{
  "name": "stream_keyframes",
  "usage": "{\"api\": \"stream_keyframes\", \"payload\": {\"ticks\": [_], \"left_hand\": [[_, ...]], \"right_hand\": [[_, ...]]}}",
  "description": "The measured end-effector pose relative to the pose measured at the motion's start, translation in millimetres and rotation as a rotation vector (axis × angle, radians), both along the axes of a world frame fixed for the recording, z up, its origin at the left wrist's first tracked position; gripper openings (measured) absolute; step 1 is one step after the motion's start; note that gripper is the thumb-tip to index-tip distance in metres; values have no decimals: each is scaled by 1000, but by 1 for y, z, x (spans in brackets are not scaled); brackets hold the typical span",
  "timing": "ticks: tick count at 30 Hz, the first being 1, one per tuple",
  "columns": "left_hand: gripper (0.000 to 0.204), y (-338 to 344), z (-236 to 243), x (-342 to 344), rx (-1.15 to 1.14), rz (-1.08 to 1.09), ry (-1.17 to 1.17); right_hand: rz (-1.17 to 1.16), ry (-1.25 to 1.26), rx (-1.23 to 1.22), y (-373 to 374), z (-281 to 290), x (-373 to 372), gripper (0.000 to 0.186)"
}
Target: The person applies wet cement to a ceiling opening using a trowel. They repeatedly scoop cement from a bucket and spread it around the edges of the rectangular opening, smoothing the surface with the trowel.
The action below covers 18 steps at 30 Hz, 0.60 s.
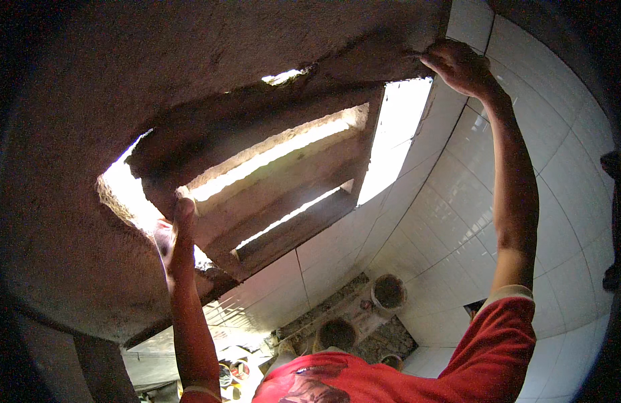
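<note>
A louvred concrete vent block with long slots sits tilted in a rough opening in the dark plastered wall. Bright light comes through its slots and through gaps at its left and right. My left hand grips the block's lower left edge, thumb on the front, other fingers partly lost in glare. Up at the top right, my right hand is closed beside the wall corner, above the block's right end. A thin dark bit shows at its fingertips, too small to name.
White tiled walls rise on the right and run below the block. Down on the floor stand buckets and a dark round container. More containers lie in the sunlight at lower left.
</note>
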<state>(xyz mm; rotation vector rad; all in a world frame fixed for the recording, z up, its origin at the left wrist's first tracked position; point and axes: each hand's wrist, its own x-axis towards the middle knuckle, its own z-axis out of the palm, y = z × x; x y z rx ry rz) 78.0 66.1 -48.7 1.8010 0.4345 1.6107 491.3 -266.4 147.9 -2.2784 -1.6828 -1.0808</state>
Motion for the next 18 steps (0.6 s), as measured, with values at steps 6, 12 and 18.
{"api": "stream_keyframes", "payload": {"ticks": [6, 12, 18], "left_hand": [[81, -31, -17, -33, -213, -78, 159], [83, -39, -23, -48, -262, -108, 197], [86, -9, -26, -22, 53, 15, 16]], "right_hand": [[-22, -207, 38, -16, 7, 9, 32], [43, -364, 176, -35, 13, -8, 30], [145, -503, 228, -27, 11, -40, 22]]}}
